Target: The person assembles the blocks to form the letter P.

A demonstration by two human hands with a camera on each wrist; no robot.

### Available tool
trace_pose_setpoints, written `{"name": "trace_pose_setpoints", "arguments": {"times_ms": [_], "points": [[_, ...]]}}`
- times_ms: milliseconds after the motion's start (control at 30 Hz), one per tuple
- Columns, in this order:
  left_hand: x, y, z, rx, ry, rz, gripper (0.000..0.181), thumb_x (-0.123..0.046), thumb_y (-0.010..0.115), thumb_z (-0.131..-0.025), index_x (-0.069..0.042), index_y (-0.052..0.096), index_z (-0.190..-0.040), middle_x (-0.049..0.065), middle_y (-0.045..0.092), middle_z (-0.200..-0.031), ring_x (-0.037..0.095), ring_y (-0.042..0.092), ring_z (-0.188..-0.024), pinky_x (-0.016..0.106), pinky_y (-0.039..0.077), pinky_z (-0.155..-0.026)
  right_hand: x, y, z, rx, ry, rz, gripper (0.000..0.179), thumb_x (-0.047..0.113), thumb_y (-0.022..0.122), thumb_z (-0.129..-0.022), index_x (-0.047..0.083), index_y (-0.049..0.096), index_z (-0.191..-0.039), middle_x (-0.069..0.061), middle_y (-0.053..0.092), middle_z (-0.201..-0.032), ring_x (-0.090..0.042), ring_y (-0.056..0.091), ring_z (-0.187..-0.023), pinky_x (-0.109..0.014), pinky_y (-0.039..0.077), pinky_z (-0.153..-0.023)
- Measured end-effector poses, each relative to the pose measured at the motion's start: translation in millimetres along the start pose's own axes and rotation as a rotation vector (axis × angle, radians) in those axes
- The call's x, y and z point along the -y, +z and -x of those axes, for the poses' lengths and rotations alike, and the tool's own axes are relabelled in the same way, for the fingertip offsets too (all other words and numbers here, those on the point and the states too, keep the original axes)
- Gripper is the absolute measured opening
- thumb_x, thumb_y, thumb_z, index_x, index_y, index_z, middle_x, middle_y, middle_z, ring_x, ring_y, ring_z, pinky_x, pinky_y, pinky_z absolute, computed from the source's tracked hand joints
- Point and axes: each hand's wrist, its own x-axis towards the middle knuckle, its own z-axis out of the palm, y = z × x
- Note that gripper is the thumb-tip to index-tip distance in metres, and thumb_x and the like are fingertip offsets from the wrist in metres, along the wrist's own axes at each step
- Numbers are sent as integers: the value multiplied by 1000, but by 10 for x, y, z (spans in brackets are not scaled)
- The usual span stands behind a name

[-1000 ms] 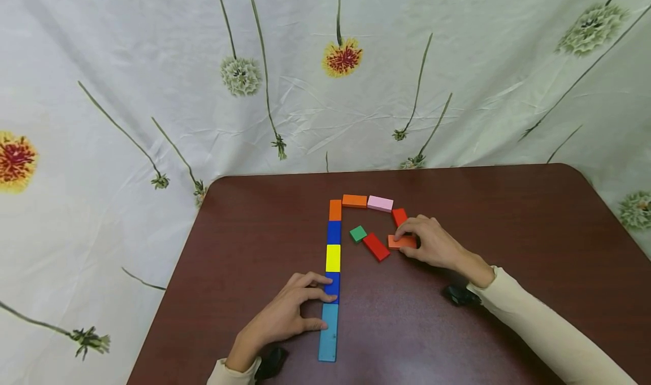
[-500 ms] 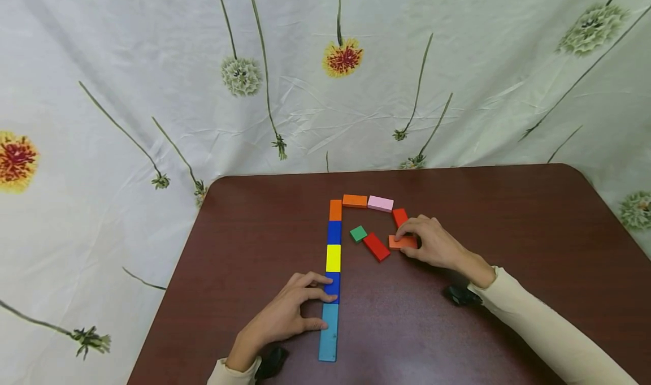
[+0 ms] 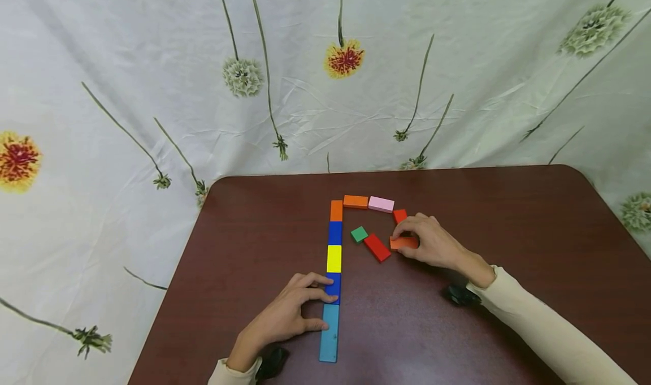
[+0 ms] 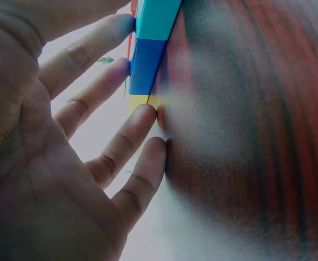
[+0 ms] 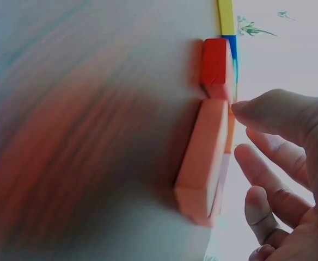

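Observation:
In the head view, my right hand (image 3: pixel 433 246) pinches an orange block (image 3: pixel 405 242) between thumb and fingers as it lies on the table. Just beyond it is a red block (image 3: pixel 400 216), partly hidden by the fingers. My left hand (image 3: pixel 286 311) rests with spread fingers at a straight row of blocks. Its fingertips touch a blue block (image 3: pixel 333 290), and the thumb touches a long light blue block (image 3: pixel 329 334). Farther up the row come a yellow block (image 3: pixel 334 259), another blue block (image 3: pixel 335 233) and an orange block (image 3: pixel 336 210).
From the row's top, an orange block (image 3: pixel 355 202) and a pink block (image 3: pixel 381 204) curve right. A green block (image 3: pixel 359 234) and a tilted red block (image 3: pixel 377 247) lie inside the curve. The brown table (image 3: pixel 254 226) ends before a flowered cloth (image 3: pixel 178 46).
Both hands stay almost where they were. The orange block under my right hand has barely shifted, and the whole view has moved slightly.

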Motion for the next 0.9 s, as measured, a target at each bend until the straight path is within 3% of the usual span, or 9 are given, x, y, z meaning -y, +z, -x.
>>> {"name": "trace_pose_setpoints", "arguments": {"times_ms": [167, 400, 600, 767, 900], "points": [[-3, -2, -2, 4, -3, 0, 42, -32, 85, -81, -26, 73, -121, -9, 53, -142, 19, 42, -125, 45, 43, -103, 78, 19, -83, 5, -12, -8, 18, 15, 79, -83, 15, 74, -100, 5, 71, -100, -18, 51, -90, -35, 30, -78], [-15, -5, -1, 7, -11, -4, 42, -31, 85, -81, -26, 74, -121, -9, 54, -142, 19, 42, -125, 45, 43, -103, 161, 89, -161, 0, -14, -26, 17, 15, 80, -84, 15, 74, -101, 5, 72, -104, -20, 58, -102, -41, 33, -85], [-11, -7, 1, 9, -12, 0, 42, -32, 84, -81, -25, 74, -121, -10, 53, -142, 18, 42, -124, 45, 43, -103, 238, 144, -257, -12, -33, -32, 17, 14, 80, -84, 14, 74, -100, 3, 73, -104, -21, 59, -101, -42, 34, -82], [-1, -8, 5, 4, -3, 2, 42, -33, 84, -82, -26, 73, -121, -9, 53, -143, 19, 42, -125, 46, 43, -103, 323, 186, -384, 10, -48, -26, 19, 15, 80, -84, 12, 74, -102, 0, 73, -107, -22, 61, -105, -49, 40, -93], [5, -5, 2, 3, 4, 2, 42, -34, 83, -82, -26, 73, -122, -9, 53, -143, 19, 42, -125, 46, 43, -104, 373, 222, -502, 21, -94, -29, 18, 14, 81, -84, 11, 73, -100, -1, 73, -105, -22, 64, -103, -47, 45, -97]]}}
